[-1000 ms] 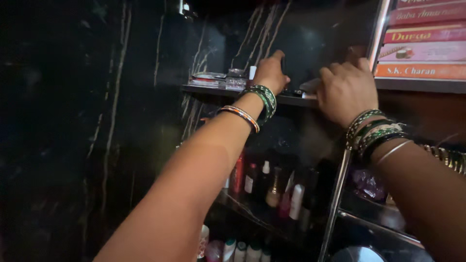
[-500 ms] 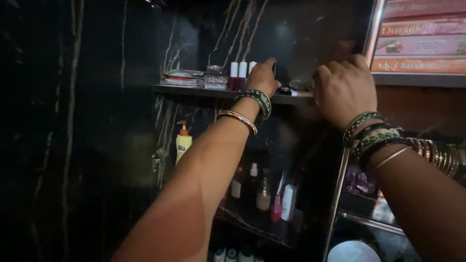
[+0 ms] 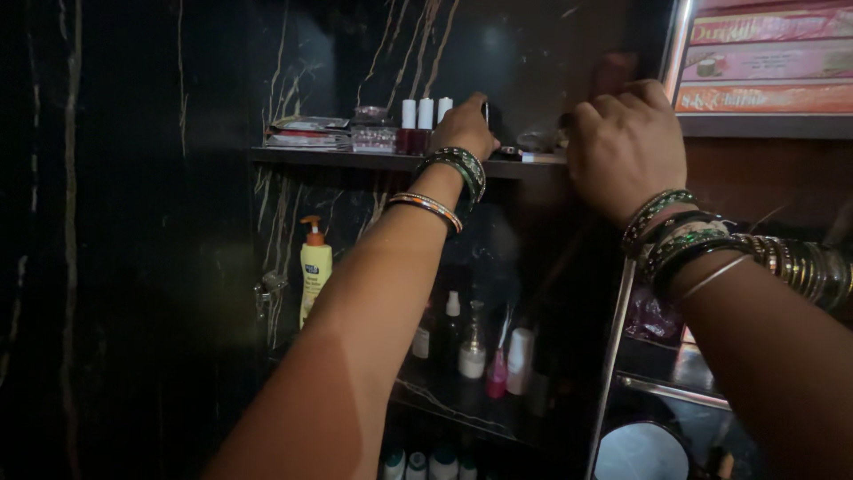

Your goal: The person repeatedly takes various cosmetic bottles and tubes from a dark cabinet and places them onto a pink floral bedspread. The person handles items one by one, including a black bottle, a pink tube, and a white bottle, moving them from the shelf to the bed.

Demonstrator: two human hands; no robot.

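1. Overhead, the left hand [image 3: 464,127] curls its fingers around a small dark item [image 3: 488,116] on the upper shelf [image 3: 355,160], beside white-capped bottles [image 3: 418,124].
2. Nearby, the right hand [image 3: 626,147] rests bent at the shelf's end; what it grips cannot be told.
3. Judged best: lift slowly, clear of those bottles.

Scene dim overall, left third nearly black. Light falls from viewer's side onto both forearms, brightest on left forearm. Soft glare spot on glossy black veined back wall [image 3: 491,40]. Bright stack of pink and orange boxes [image 3: 769,58] upper right, print smeared by blur. Slim dark upper shelf [image 3: 355,160] casts shadow below. Lower bottles murky, grainy. Round mirror [image 3: 641,452] catches faint sheen.
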